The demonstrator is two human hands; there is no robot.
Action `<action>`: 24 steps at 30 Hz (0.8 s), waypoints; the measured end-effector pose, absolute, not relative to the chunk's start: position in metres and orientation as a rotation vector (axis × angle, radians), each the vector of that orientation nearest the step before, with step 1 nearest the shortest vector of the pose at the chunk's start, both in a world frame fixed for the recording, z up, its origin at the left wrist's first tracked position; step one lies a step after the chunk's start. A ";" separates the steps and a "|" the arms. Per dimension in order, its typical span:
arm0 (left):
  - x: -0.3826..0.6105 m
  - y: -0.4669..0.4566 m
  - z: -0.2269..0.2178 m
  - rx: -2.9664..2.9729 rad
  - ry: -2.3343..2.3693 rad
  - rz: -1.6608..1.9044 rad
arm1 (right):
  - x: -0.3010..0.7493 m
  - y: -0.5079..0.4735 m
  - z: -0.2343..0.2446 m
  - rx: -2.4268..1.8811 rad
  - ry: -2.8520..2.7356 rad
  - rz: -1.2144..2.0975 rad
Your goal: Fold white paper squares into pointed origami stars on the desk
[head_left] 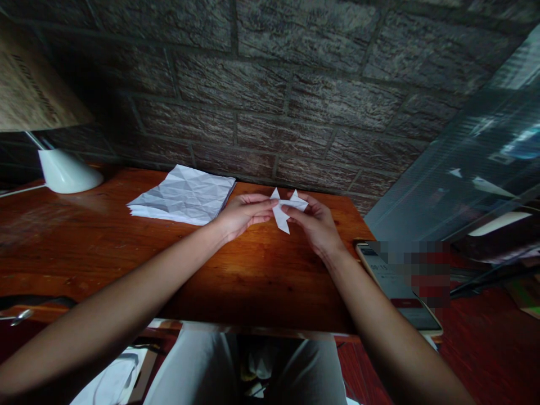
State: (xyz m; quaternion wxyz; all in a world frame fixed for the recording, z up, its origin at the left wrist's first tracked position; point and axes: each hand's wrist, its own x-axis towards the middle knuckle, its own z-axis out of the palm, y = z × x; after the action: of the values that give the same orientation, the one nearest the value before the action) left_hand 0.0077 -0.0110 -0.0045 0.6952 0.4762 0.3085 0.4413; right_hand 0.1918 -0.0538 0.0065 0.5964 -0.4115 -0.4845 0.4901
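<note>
Two grips: I see left grip (242, 216) and right grip (315, 222) both pinching the folded paper (282, 219).
Paper's place: between them, over the counter (253, 281); white, sharp-pointed, partly hidden by thumbs.
Counter: glossy reddish-brown wood.
Sheet stack (185, 194): creased, white, left of both grips.
Wall (270, 101): rough dark blocks behind.
Lamp (70, 173): smooth white base, far left.
Phone (394, 289): beside the right forearm (379, 315), partly pixelated.

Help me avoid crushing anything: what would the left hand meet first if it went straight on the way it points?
The folded white paper, which the left hand pinches; the right hand, gripping its other side, seems next in line, though depth is hard to judge from this single view.
</note>
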 end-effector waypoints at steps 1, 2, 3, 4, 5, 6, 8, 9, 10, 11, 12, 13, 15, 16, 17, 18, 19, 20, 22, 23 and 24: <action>0.008 -0.011 -0.005 1.064 0.674 0.989 | 0.192 -0.054 0.007 -0.956 -1.128 1.150; 0.008 -0.011 -0.005 1.066 0.659 0.992 | 0.192 -0.055 0.007 -0.957 -1.134 1.168; 0.007 -0.012 -0.004 1.069 0.645 0.995 | 0.192 -0.055 0.008 -0.960 -1.146 1.187; 0.007 -0.012 -0.004 1.071 0.635 0.996 | 0.193 -0.055 0.008 -0.965 -1.163 1.205; 0.007 -0.012 -0.003 1.073 0.628 0.998 | 0.193 -0.056 0.009 -0.970 -1.184 1.217; 0.007 -0.012 -0.003 1.076 0.624 0.999 | 0.194 -0.056 0.009 -0.973 -1.206 1.223; 0.007 -0.012 -0.003 1.087 0.615 1.006 | 0.196 -0.056 0.009 -0.970 -1.252 1.221; 0.008 -0.012 -0.003 1.094 0.613 1.012 | 0.197 -0.055 0.009 -0.965 -1.275 1.213; 0.008 -0.012 -0.004 1.100 0.615 1.016 | 0.197 -0.055 0.009 -0.963 -1.295 1.202; 0.008 -0.013 -0.004 1.103 0.621 1.017 | 0.198 -0.055 0.009 -0.963 -1.310 1.190; 0.009 -0.013 -0.004 1.104 0.629 1.015 | 0.198 -0.054 0.009 -0.967 -1.316 1.176; 0.009 -0.013 -0.004 1.102 0.638 1.011 | 0.198 -0.054 0.008 -0.973 -1.314 1.162; 0.009 -0.013 -0.004 1.103 0.651 0.997 | 0.198 -0.053 0.007 -0.978 -1.293 1.129; 0.009 -0.014 -0.004 1.112 0.654 0.984 | 0.198 -0.053 0.007 -0.975 -1.279 1.111; 0.009 -0.014 -0.004 1.125 0.653 0.968 | 0.198 -0.053 0.006 -0.971 -1.266 1.092; 0.009 -0.014 -0.004 1.137 0.652 0.953 | 0.197 -0.052 0.006 -0.967 -1.255 1.074; 0.009 -0.014 -0.004 1.149 0.652 0.940 | 0.197 -0.052 0.006 -0.964 -1.247 1.058; 0.009 -0.014 -0.004 1.159 0.654 0.932 | 0.197 -0.052 0.005 -0.964 -1.244 1.047; 0.008 -0.014 -0.004 1.173 0.662 0.940 | 0.198 -0.051 0.004 -0.961 -1.255 1.032; 0.008 -0.014 -0.004 1.179 0.664 0.951 | 0.198 -0.051 0.004 -0.957 -1.269 1.026; 0.008 -0.015 -0.004 1.185 0.663 0.963 | 0.198 -0.051 0.004 -0.955 -1.283 1.018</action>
State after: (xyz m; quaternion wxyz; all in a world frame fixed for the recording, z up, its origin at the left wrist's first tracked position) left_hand 0.0084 -0.0148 -0.0043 0.6731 0.5264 0.2947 0.4278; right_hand 0.1981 -0.0507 0.0036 0.5832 -0.4089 -0.5498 0.4363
